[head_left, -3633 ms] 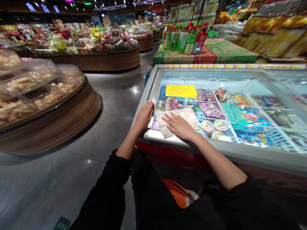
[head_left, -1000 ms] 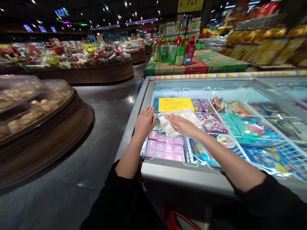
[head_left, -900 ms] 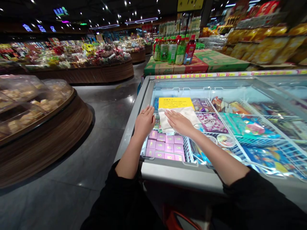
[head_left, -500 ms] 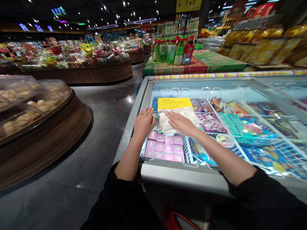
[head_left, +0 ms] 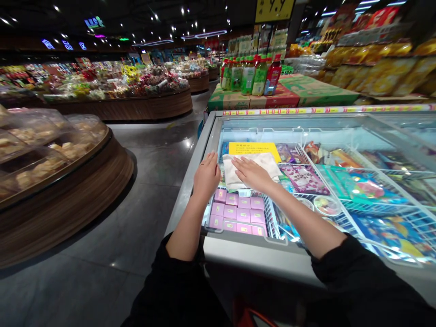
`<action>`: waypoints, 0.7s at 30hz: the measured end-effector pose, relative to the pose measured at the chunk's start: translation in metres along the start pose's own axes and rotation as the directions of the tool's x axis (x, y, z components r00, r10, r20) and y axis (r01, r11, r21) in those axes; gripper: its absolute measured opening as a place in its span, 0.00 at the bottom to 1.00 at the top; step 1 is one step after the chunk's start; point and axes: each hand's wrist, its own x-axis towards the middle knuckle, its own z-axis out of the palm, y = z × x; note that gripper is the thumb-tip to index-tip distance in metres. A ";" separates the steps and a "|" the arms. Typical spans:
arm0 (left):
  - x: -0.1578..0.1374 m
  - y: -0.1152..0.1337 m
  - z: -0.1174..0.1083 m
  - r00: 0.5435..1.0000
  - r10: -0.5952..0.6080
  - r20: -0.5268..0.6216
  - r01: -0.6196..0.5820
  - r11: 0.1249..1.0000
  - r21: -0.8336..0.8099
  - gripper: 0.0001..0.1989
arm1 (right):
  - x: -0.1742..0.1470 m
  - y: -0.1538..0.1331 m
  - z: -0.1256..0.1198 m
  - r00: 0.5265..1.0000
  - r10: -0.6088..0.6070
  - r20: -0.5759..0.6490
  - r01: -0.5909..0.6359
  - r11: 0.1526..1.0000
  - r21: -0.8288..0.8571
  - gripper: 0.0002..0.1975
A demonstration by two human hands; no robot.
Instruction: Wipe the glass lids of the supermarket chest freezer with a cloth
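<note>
My right hand lies flat on a white cloth, fingers stretched out, over the glass top of a chest freezer. The cloth overlaps the lower part of a yellow notice with printed text. Just left of the cloth, my left hand rests with fingers extended at the left frame edge of the freezer, holding nothing. Through the glass below the hands show rows of pink boxes. A purple-and-white package lies inside to the right of the cloth.
Bottled drinks stand on cartons behind the freezer. A curved wooden display of packed baked goods is at the left, with grey tiled floor between. Wire dividers and round tubs sit inside the freezer.
My right hand and the cloth have slid a little left across the glass, closer to my left hand. My left hand has barely moved. The whole view has shifted slightly.
</note>
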 end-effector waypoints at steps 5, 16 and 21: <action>0.002 -0.013 -0.004 0.997 -0.028 0.065 0.034 0.996 -0.081 0.25 | 0.010 -0.016 0.000 1.000 -0.009 0.004 0.010 0.997 -0.075 0.30; 0.031 -0.033 -0.011 0.989 -0.070 0.128 0.100 0.964 -0.247 0.21 | 0.009 -0.030 -0.002 0.987 0.153 -0.041 -0.156 0.980 -0.121 0.30; 0.057 -0.039 -0.006 0.974 -0.021 0.227 0.076 0.969 -0.236 0.24 | 0.005 -0.031 0.001 1.000 -0.026 0.010 0.027 0.998 -0.049 0.30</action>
